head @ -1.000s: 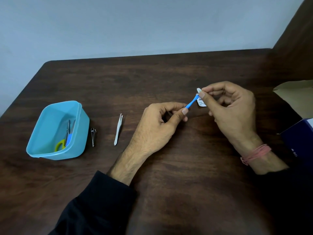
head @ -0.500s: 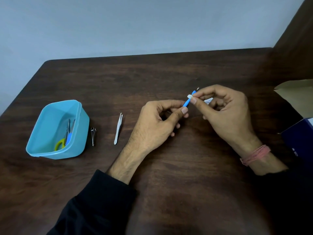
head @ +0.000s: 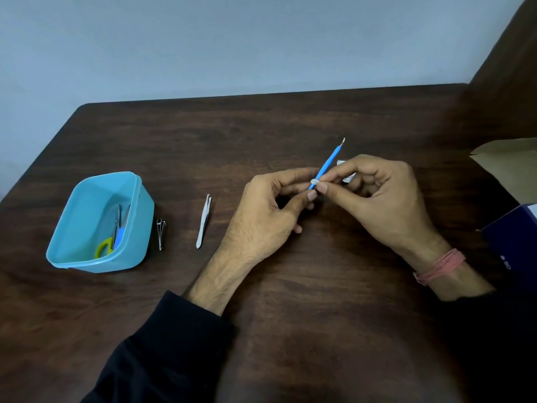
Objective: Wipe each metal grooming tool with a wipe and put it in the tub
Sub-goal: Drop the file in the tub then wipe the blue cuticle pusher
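Observation:
My left hand [head: 267, 216] pinches the lower end of a blue-handled cuticle tool [head: 328, 161], which points up and away with its small metal tip free. My right hand [head: 383, 202] pinches a white wipe [head: 315, 181] around the handle just above my left thumb; more of the wipe shows behind the right fingers. Silver tweezers [head: 204, 221] lie on the table left of my left hand. A small nail clipper [head: 160, 233] lies beside the light blue tub [head: 87, 257], which holds scissors with a yellow handle and another blue-handled tool.
The dark wooden table [head: 290, 301] ends at a pale wall behind. At the right edge are an open cardboard flap [head: 505, 161] and a dark blue box [head: 514, 242]. A dark wooden panel rises at the far right.
My right hand slid the wipe down the blue handle toward my left thumb, so the handle and metal tip now stick out above the fingers.

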Tool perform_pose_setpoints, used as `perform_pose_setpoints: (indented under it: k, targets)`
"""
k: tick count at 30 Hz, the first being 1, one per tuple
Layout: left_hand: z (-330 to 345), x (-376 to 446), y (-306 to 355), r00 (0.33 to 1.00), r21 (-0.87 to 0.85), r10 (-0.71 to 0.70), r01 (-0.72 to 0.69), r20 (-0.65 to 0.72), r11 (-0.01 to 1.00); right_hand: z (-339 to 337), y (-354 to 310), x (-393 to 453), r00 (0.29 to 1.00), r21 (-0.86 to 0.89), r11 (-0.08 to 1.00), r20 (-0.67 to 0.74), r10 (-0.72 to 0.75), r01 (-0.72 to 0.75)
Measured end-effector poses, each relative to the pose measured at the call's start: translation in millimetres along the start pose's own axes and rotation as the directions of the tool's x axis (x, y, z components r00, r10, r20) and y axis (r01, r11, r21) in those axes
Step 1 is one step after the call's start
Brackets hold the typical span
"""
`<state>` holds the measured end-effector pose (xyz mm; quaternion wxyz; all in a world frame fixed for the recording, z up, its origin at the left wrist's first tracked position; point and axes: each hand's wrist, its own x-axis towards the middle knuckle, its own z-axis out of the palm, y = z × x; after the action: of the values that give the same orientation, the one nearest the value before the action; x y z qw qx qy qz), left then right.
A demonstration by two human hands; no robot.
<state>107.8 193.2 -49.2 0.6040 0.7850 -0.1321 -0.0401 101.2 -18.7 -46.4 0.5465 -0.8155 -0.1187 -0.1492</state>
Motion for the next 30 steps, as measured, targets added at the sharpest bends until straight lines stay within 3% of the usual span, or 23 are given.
perform_pose_setpoints:
  k: [6, 11, 17, 20, 22, 25, 27, 30]
  targets:
    - [2, -1, 4, 0.994, -0.070, -0.029, 0.022, -0.101, 0.997, 0, 0, -2, 1.000, 0.023, 1.000, -0.004, -0.011, 0.011]
    - [1, -16, 13, 0.960, 0.148, 0.097, -0.059, -0.262, 0.987, 7, -8, -10, 1.000, 0.041, 0.999, -0.004, -0.024, 0.024]
    - [-13, -63, 32, 0.801, 0.173, 0.118, -0.018, -0.587, 0.985, 41, -39, -32, 1.000, 0.205, 0.978, 0.021, 0.024, -0.028]
    - [-36, -99, 42, 0.680, 0.109, 0.084, -0.006, -0.729, 0.994, 70, -57, -39, 0.998, 0.285, 0.958, 0.063, 0.009, -0.027]
    - [-63, -119, 47, 0.566, 0.157, 0.090, 0.071, -0.819, 0.985, 86, -67, -40, 0.997, 0.327, 0.945, 0.080, 0.002, -0.029]
    - [-118, -144, 54, 0.411, 0.296, 0.139, 0.348, -0.901, 0.889, 114, -81, -40, 0.992, 0.397, 0.915, 0.124, 0.017, -0.065]
    - [-147, -149, 58, 0.413, 0.345, 0.125, 0.517, -0.902, 0.783, 127, -86, -40, 0.988, 0.433, 0.896, 0.148, 0.033, -0.095]
    - [-170, -144, 65, 0.498, 0.426, 0.061, 0.663, -0.865, 0.615, 137, -88, -43, 0.981, 0.411, 0.905, 0.191, 0.028, -0.106]
